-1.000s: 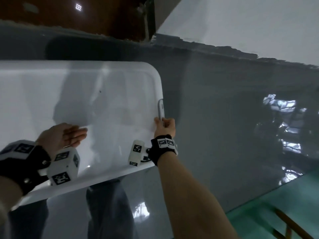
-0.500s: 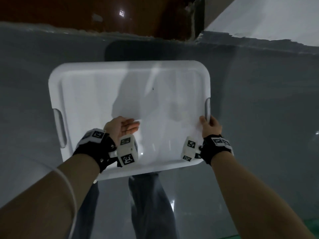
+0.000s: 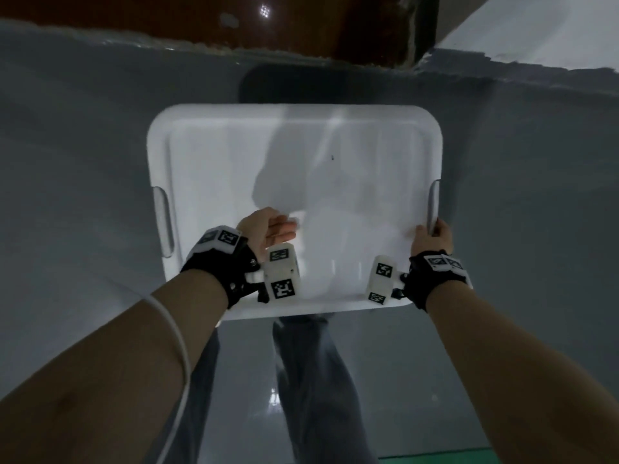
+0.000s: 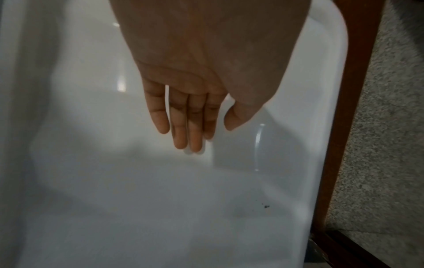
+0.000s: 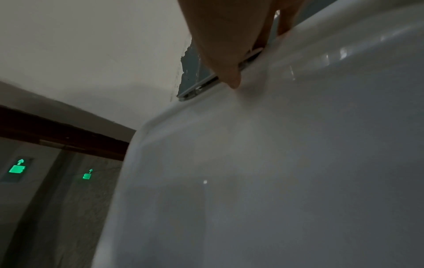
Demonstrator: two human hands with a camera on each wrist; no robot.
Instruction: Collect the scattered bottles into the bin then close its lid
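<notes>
A white lid (image 3: 335,182) covers the bin on the grey floor; the bin's body and any bottles are hidden under it. My left hand (image 3: 271,229) lies over the lid's near middle, fingers (image 4: 181,127) straight and close together just above or on its surface (image 4: 160,199). My right hand (image 3: 432,234) grips the lid's right edge beside the grey latch (image 3: 433,202), thumb (image 5: 231,79) on top and fingers curled over the rim (image 5: 321,23). A second grey latch (image 3: 164,222) sits on the left edge.
The grey floor (image 3: 67,195) surrounds the bin. A dark wooden skirting (image 3: 301,25) and a wall (image 3: 536,35) run just beyond it. My legs (image 3: 308,380) stand close behind the near edge. Green exit signs (image 5: 17,167) glow low in the right wrist view.
The view has swung left, so the whole lid is centred now. My left hand has moved to the lid's middle; the right hand keeps its grip by the right latch.
</notes>
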